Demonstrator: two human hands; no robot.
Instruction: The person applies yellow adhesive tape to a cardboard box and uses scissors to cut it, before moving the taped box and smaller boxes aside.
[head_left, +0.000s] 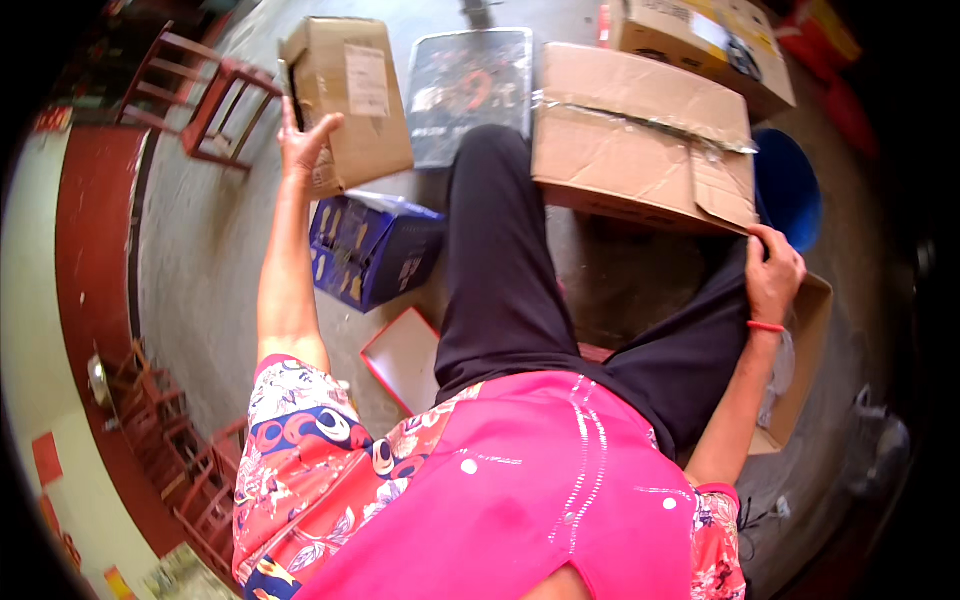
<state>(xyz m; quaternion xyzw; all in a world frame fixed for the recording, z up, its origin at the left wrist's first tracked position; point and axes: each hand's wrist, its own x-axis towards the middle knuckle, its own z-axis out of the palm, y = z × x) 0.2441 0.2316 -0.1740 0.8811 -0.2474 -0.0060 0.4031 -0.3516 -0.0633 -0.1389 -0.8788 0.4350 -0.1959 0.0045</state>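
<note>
My left hand (304, 146) grips the left side of a brown cardboard box (364, 142), thumb across its face and fingers at its edge. This box bears a white label (367, 81) and stands tilted above a blue printed carton (379, 251). At the right, a larger cardboard box (637, 142) lies across in front of my knees, with clear tape and a dark gap along its top seam. The fingers of my right hand (776, 274), which has a red band at the wrist, are curled at that box's near right corner. Its underside is hidden.
Beyond my knee is a dark, clear-edged panel (471, 97). A blue plastic tub (787, 187) and an open carton (802, 360) stand to the right. A shallow red-edged box (405, 360) lies on the floor; wooden chairs (206, 105) stand left. Another printed carton (697, 45) is behind.
</note>
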